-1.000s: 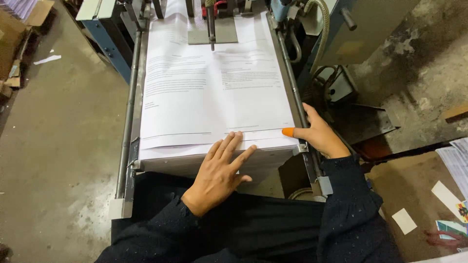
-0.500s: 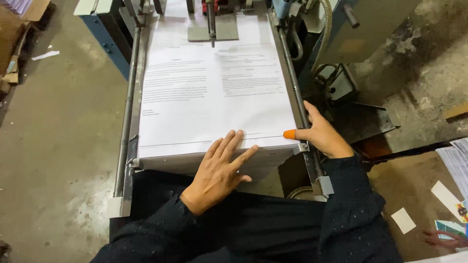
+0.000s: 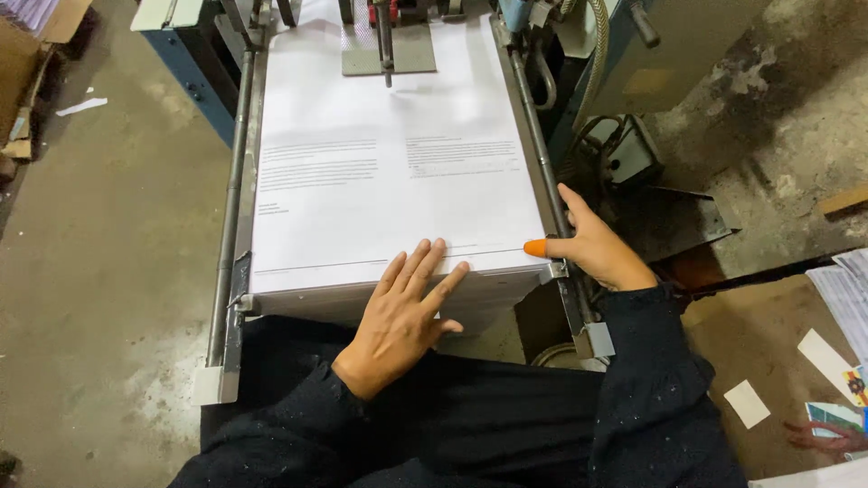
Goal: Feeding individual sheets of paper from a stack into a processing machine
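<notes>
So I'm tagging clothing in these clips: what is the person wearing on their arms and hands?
Both arms are in long black sleeves dotted with pale specks, reaching to the wrists. The left hand is bare, with no ring, watch or glove visible. The right hand is bare too, except for an orange rubber finger cot capping one fingertip.

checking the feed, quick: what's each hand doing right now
Left hand: open, fingers flat on the near edge of the paper stack, holding nothing.
Right hand: open, orange-capped thumb against the stack's right corner, holding nothing.
</notes>
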